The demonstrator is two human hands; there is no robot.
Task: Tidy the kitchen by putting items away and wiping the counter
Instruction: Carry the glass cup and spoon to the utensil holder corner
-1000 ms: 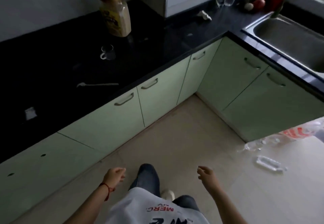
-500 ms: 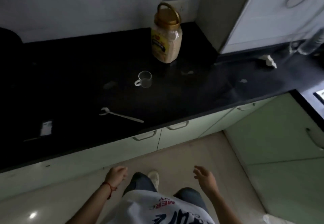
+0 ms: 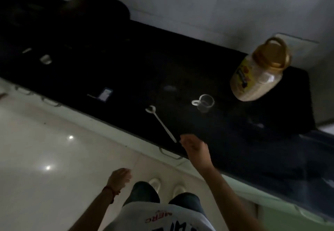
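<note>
I am looking down on a dark counter (image 3: 207, 71) that slants across the view, with pale floor beneath it. My left hand (image 3: 119, 178) is hanging low at the left over the floor, a red cord at its wrist, fingers loosely curled and holding nothing. Right of it, my right hand (image 3: 194, 144) is reaching over the counter's front edge, fingers slack and empty, their tips just beside the near end of the spoon (image 3: 161, 123) but not touching it. The spoon is lying flat on the counter, bowl away from me, handle slanting toward my hand. To take it well, I judge I am needing to pinch the thin handle near its end and lift that end first, since it lies flush with the surface and could skid on the stone. Farther right, a clear cup (image 3: 205, 102) is standing with its handle to the left. At the far right, near the wall, a jar (image 3: 256, 78) with a gold lid is standing, well apart from my hand.
</note>
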